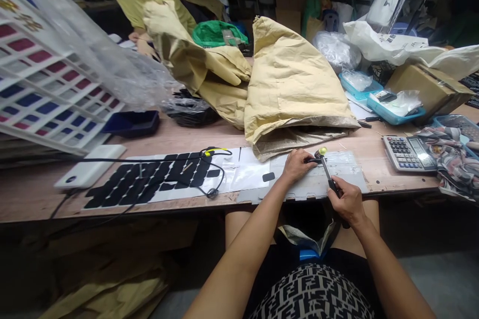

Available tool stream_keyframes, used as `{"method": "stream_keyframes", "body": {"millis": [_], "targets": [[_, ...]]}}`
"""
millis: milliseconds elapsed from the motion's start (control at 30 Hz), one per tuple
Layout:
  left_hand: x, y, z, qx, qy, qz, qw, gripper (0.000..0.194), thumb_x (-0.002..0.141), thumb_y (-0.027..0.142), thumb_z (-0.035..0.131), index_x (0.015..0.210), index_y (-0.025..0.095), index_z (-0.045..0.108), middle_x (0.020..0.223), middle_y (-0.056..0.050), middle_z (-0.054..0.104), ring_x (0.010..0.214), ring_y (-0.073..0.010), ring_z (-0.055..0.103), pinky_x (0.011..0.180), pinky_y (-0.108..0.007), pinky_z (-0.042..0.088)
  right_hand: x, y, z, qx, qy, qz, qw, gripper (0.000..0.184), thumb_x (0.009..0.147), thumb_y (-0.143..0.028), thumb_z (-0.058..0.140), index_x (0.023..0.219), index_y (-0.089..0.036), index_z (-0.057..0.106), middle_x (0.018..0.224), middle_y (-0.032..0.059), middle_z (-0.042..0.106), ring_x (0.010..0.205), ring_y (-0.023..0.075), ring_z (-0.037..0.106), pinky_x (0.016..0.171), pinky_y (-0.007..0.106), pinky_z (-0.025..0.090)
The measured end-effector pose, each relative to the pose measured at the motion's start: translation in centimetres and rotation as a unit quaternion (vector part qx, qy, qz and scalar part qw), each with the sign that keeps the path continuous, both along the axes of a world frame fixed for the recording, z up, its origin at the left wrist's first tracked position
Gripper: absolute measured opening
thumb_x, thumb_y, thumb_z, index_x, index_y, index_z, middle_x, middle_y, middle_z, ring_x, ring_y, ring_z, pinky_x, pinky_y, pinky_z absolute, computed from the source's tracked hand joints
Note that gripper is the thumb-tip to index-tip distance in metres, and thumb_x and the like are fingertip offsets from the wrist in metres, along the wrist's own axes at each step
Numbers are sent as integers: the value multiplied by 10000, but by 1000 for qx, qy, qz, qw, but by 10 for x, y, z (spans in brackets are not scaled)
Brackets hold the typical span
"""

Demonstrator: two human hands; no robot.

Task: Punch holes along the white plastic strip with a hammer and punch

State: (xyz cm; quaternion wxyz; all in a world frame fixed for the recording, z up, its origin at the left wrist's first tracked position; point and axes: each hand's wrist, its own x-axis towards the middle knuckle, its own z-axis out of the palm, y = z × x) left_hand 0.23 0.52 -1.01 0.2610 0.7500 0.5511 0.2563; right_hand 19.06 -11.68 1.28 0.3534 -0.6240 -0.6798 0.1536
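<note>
The right hand [349, 202] is closed around the black handle of a hammer [330, 174], whose head, with a yellow-green face, sits just beyond that hand, toward the left one; the left hand [297, 163] has its fingers drawn in narrow on a small dark piece [311, 160], right beside the hammer's head; whether head and piece touch, I cannot tell. Under both the left hand and the piece lies a grey board [299, 187], on the wooden table [404, 182]; left of the left hand, next to the board, is a white sheet [245, 174], and farther left rows of black pads [183, 174], with a black cord [112, 160] running across them; past these, well apart from the hand, lie a white box [90, 167] and a dark blue tray [130, 123]. Straight beyond the left hand, near it, lies a big tan sack [299, 89]; right of the right hand are a calculator [407, 153] and a patterned cloth [449, 159]; beyond the calculator stands a cardboard box [430, 84]; far beyond the left hand, to its left, shows another person's yellow sleeve [172, 5].
</note>
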Motion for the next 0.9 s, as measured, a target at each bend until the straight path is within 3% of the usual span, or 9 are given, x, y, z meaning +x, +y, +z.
{"method": "stream_keyframes", "body": {"millis": [167,333,500,667,733,800,900], "targets": [[0,1,-1,6,21,-5,1000,170,797,362,749,894,222,731,890,-24,624,908,-198,512,833,-327,393,-4,2,-2,-29,-11,21,999,379,778,-339,574,1076,-184,747,734,36,698,550,170,591,610,266,488],[-1,0,-1,8,9,-7,1000,226,779,360,766,967,238,737,936,-19,648,940,-204,519,855,-327,396,4,21,-4,-53,54,0,997,396,785,-372,596,1086,-164,746,697,22,670,544,151,570,572,242,463],[-2,-1,-1,20,11,-14,1000,199,806,352,738,962,229,724,949,-21,656,951,-208,526,864,-331,399,15,47,-16,-60,111,-39,991,443,779,-405,591,1088,-122,735,666,17,635,554,146,540,577,240,459],[-3,-2,5,47,-7,-22,999,196,889,374,632,951,196,684,933,-34,655,929,-206,535,853,-338,411,18,53,-25,-68,123,-45,989,469,754,-420,608,1080,-108,736,673,24,635,575,149,547,598,242,461],[-6,-17,12,60,-49,-13,997,213,937,375,548,952,188,649,923,-36,653,898,-190,554,835,-322,428,17,52,-25,-68,124,-44,989,482,754,-425,601,1086,-103,735,676,26,632,581,150,546,599,242,455],[-10,-47,17,75,-94,-18,993,247,970,388,468,990,189,614,921,-39,652,852,-173,579,798,-303,451,16,51,-25,-66,120,-48,989,478,756,-422,592,1077,-99,736,657,20,615,559,143,526,585,239,440],[-15,-107,11,101,-126,-110,981,286,981,411,422,1051,189,588,906,-50,664,804,-169,609,767,-298,478,15,50,-23,-63,104,-51,991,449,765,-412,583,1064,-115,737,625,5,589,525,131,494,563,232,417]]}}
